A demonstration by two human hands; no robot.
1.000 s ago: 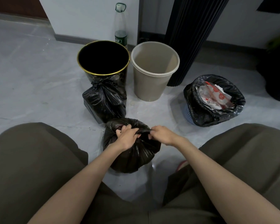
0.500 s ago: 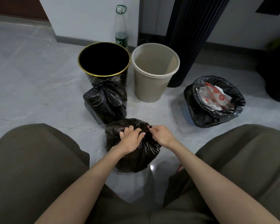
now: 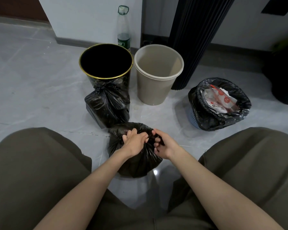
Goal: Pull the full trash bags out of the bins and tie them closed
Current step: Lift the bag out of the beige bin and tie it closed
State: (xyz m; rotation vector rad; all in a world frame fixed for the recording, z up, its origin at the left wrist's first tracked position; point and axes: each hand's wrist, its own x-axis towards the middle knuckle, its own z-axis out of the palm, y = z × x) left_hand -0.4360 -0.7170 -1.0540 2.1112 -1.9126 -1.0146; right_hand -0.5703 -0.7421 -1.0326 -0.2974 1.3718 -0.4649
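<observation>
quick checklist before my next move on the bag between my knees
1. Left hand grip on the bag neck: ok, fingers curl into the gathered plastic.
2. Right hand grip on the neck: ok, fingers hook the plastic.
3. Knot closed: cannot tell, both hands cover it.
4. Bag out of its bin: ok, it sits on the floor.
5. Tied bag out of the way: ok, it is beyond the hands and knotted.
6. Third bag pulled and tied: not ok, it lines the basket, open, with trash showing.
</observation>
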